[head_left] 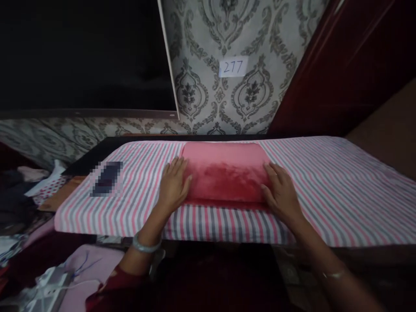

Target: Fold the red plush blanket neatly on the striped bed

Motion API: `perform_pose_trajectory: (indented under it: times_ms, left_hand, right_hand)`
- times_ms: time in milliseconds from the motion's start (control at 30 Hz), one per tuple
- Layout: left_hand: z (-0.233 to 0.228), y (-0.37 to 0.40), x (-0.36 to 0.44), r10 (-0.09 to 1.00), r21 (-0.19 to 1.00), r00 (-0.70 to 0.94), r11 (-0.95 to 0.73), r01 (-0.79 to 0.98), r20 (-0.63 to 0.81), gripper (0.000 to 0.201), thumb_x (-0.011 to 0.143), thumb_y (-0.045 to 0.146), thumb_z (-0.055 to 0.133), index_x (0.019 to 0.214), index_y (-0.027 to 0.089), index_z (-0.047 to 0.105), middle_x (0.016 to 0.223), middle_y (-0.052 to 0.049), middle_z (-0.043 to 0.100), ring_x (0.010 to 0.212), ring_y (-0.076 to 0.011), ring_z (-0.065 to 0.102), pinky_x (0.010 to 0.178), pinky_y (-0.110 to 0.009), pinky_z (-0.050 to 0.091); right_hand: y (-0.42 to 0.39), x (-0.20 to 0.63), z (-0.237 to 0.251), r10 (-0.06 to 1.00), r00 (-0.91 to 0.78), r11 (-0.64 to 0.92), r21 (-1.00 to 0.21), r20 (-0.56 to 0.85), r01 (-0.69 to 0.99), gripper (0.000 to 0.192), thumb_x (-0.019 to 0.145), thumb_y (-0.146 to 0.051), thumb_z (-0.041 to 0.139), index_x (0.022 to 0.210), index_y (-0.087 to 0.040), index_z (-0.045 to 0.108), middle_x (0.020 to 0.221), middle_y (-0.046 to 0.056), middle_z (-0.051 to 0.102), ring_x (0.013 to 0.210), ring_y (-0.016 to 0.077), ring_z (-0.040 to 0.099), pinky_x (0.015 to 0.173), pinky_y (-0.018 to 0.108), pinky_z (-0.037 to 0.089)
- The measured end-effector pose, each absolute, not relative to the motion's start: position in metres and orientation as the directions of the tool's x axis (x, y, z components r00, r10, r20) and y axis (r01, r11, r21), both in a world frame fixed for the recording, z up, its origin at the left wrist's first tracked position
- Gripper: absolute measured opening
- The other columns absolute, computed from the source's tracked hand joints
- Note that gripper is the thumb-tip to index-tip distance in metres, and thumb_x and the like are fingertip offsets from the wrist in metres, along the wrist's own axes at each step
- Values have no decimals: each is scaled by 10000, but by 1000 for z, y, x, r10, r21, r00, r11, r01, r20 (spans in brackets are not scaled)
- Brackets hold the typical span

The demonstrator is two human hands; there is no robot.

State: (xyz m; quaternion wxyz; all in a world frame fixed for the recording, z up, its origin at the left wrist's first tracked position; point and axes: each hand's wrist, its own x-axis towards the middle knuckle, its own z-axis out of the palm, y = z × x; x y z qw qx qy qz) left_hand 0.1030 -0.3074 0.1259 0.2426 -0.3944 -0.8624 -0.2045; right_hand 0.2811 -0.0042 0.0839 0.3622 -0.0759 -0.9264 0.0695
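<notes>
A folded piece of pink-red plush cloth (225, 173) lies flat on the pink, grey and white striped cover (208, 223) in front of me. Its far half looks paler, and the near half shows darker, brushed-looking patches. At its left edge rests my left hand (174, 182), palm down with fingers stretched out. My right hand (282, 191) touches the right edge, its fingers also extended and the thumb apart. Neither hand grips the cloth.
On the cover's left part lies a blurred-out dark rectangular object (107, 178). A big dark screen (84, 56) stands behind on the left, and a paper marked 277 (233, 66) hangs on the wall. A power strip (52, 288) with cables is at lower left.
</notes>
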Motion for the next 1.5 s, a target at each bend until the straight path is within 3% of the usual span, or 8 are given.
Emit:
perform_pose_trajectory:
  times_ms: [100, 267, 600, 833, 1033, 1133, 1233, 1500]
  left_hand:
    - [120, -279, 102, 643, 43, -616, 675, 736, 455, 663, 932, 510, 476, 1488, 156, 405, 1614, -190, 262, 1505, -356, 172, 1176, -629, 151]
    - [77, -279, 96, 657, 74, -711, 720, 690, 251, 703, 937, 575, 437, 1518, 184, 375, 1627, -209, 198, 1504, -384, 149, 1065, -594, 375]
    - [61, -284, 90, 669, 82, -649, 670, 737, 362, 694, 928, 549, 477, 1501, 164, 399, 1614, -216, 239, 1487, -397, 204, 1011, -565, 449]
    - [83, -276, 110, 662, 48, -644, 682, 730, 385, 657, 941, 500, 466, 1508, 176, 389, 1582, -217, 319, 1470, -392, 261, 1121, -697, 198]
    - [73, -249, 168, 881, -14, -307, 334, 942, 361, 646, 916, 491, 542, 1489, 222, 414, 1559, -153, 394, 1467, -346, 287, 1176, -641, 145]
    - [57, -245, 180, 876, 13, -329, 347, 938, 353, 650, 897, 515, 564, 1465, 220, 450, 1484, -140, 496, 1448, -354, 321, 1185, -648, 108]
    - [50, -248, 182, 865, 31, -360, 373, 927, 349, 660, 889, 508, 583, 1477, 246, 434, 1505, -129, 473, 1465, -347, 288, 1187, -641, 121]
    - [56, -250, 184, 869, 48, -341, 348, 936, 357, 691, 871, 458, 626, 1492, 254, 404, 1599, -121, 332, 1483, -335, 248, 1177, -638, 140]
  right_hand:
    - [-10, 258, 79, 231, -834, 973, -101, 502, 208, 601, 982, -477, 387, 1538, -259, 326, 1592, 128, 321, 1465, 381, 236, 1099, 614, 307]
    - [-9, 255, 49, 303, -896, 953, -86, 325, 291, 583, 995, -486, 356, 1541, -286, 329, 1631, 94, 250, 1494, 360, 178, 1048, 557, 398]
    - [-9, 255, 45, 308, -888, 949, -170, 342, 264, 586, 987, -491, 392, 1535, -289, 342, 1625, 96, 262, 1497, 361, 173, 1020, 569, 432]
    - [-12, 260, 70, 288, -895, 956, -154, 340, 249, 531, 996, -442, 391, 1499, -277, 418, 1611, 108, 295, 1488, 384, 187, 1089, 663, 288]
    - [-37, 239, 112, -171, -935, 934, -251, 309, -254, 495, 1029, -285, 305, 1518, -301, 379, 1600, 18, 334, 1504, 236, 197, 1199, 520, 206]
    - [-44, 211, 112, -416, -890, 843, -288, 186, -454, 484, 1041, -358, 311, 1517, -304, 374, 1593, 4, 345, 1505, 201, 195, 1220, 485, 160]
    - [-34, 176, 106, -509, -855, 829, -208, 101, -518, 535, 1023, -481, 360, 1530, -311, 333, 1616, 5, 284, 1519, 229, 129, 1216, 544, 63]
    - [12, 112, 127, -43, -990, 997, -62, 136, -51, 565, 1019, -449, 348, 1544, -242, 329, 1631, 124, 212, 1503, 348, 159, 1150, 641, 158]
